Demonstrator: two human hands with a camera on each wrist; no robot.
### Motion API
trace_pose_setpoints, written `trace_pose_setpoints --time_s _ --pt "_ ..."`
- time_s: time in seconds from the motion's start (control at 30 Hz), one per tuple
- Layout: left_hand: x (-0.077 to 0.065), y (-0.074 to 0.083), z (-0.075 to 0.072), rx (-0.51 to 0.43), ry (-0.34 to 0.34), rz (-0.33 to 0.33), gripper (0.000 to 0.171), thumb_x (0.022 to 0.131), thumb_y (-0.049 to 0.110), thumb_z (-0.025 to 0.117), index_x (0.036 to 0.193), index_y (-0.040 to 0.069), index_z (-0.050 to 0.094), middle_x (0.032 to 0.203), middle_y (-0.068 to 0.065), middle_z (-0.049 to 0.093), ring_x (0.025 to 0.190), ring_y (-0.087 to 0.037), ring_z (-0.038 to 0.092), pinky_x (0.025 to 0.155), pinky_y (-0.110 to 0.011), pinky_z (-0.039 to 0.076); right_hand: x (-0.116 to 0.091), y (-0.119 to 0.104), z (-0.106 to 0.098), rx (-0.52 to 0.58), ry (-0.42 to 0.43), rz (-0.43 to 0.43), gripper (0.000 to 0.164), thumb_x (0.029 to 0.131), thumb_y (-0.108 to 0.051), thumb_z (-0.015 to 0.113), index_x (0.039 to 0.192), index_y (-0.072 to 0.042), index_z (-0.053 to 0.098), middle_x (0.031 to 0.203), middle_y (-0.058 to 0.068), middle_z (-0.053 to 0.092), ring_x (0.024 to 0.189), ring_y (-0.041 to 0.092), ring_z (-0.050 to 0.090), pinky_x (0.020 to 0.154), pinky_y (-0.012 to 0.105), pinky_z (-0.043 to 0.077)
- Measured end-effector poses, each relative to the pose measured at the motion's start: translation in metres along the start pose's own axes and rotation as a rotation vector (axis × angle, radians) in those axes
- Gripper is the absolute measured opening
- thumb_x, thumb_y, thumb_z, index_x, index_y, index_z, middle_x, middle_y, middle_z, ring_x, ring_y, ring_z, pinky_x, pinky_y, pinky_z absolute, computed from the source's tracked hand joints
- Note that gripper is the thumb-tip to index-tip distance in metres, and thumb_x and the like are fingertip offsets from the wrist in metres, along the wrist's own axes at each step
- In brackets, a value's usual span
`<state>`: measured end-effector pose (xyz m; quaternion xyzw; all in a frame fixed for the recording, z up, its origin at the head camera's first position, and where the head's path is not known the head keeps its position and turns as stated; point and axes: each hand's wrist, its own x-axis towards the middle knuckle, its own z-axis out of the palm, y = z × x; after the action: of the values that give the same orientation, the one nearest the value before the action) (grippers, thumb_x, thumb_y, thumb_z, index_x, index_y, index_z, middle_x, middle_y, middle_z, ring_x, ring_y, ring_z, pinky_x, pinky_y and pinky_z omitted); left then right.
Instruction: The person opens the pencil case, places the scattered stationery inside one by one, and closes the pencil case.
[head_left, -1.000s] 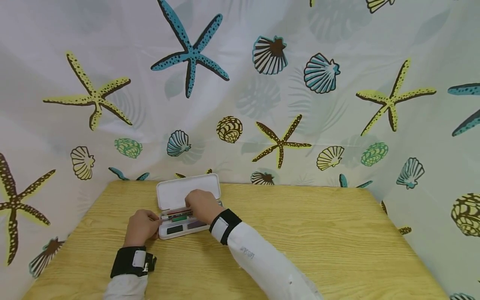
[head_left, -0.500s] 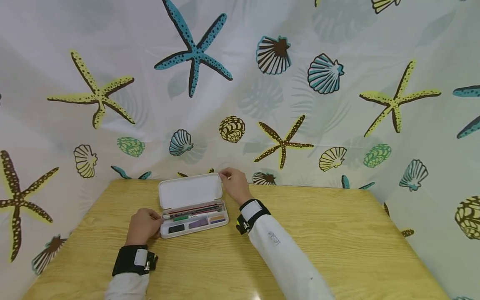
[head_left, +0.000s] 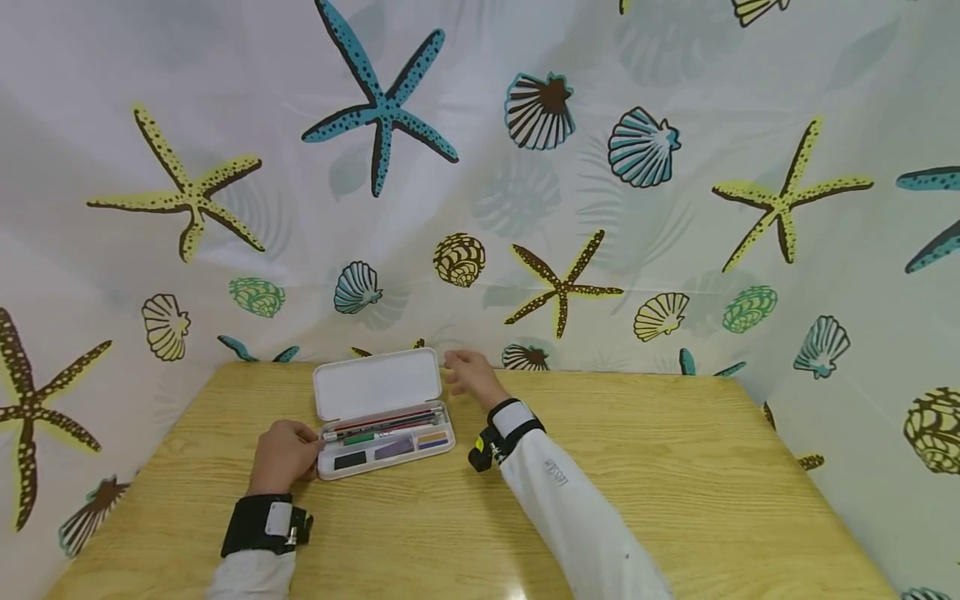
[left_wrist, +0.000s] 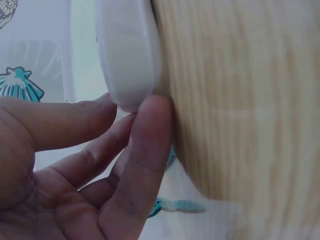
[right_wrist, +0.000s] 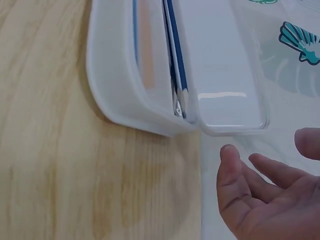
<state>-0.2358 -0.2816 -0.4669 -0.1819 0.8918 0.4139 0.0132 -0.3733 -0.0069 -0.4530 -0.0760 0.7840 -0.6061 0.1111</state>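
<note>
A white pencil case [head_left: 386, 437] lies on the table with its lid [head_left: 378, 385] raised at the back. Inside are several pencils [head_left: 382, 423], a green item [head_left: 358, 438] and small blocks: one dark [head_left: 350, 460], one purple [head_left: 394, 448], one orange and blue [head_left: 432, 440]. My left hand [head_left: 283, 456] pinches the left end of the case; the left wrist view shows the thumb on its upper edge and a fingertip low against the side. My right hand [head_left: 472, 375] is just right of the lid, fingers loosely bent, apart from it and holding nothing.
The wooden table [head_left: 600, 483] reaches back to a white curtain [head_left: 480, 192] printed with starfish and shells. The case stands near the table's back edge, left of the middle. Black straps with small cameras sit on both wrists.
My right hand left the inside of the case, went up to the lid's right edge, then drew slightly away from it. The left hand stays at the case's left end.
</note>
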Motion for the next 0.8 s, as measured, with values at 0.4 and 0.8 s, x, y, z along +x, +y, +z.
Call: trace_pose_setpoints --time_s 0.4,0.8 --pt "0.0000 0.0024 0.0010 -0.003 -0.003 -0.006 0.025 0.097 0.009 0.067 0.108 -0.014 0.066 0.089 -0.021 0.064 0.060 -0.018 0.061 0.053 -0.026 0.051 -0.0004 -0.0029 0.0094 0.031 -0.036 0.072 0.050 0.111 -0.031 0.046 0.150 0.001 0.049 0.137 0.021 0.060 0.114 0.037 0.060 0.098 0.051 0.052" --pt "0.0013 0.0002 0.0000 -0.005 -0.001 -0.005 0.023 0.096 0.008 0.068 0.105 -0.013 0.066 0.088 -0.021 0.063 0.059 -0.018 0.061 0.052 -0.027 0.052 -0.0048 -0.0046 0.0102 0.048 -0.032 0.054 0.052 0.112 -0.037 0.040 0.146 0.001 0.051 0.129 0.022 0.061 0.109 0.033 0.061 0.102 0.053 0.050"
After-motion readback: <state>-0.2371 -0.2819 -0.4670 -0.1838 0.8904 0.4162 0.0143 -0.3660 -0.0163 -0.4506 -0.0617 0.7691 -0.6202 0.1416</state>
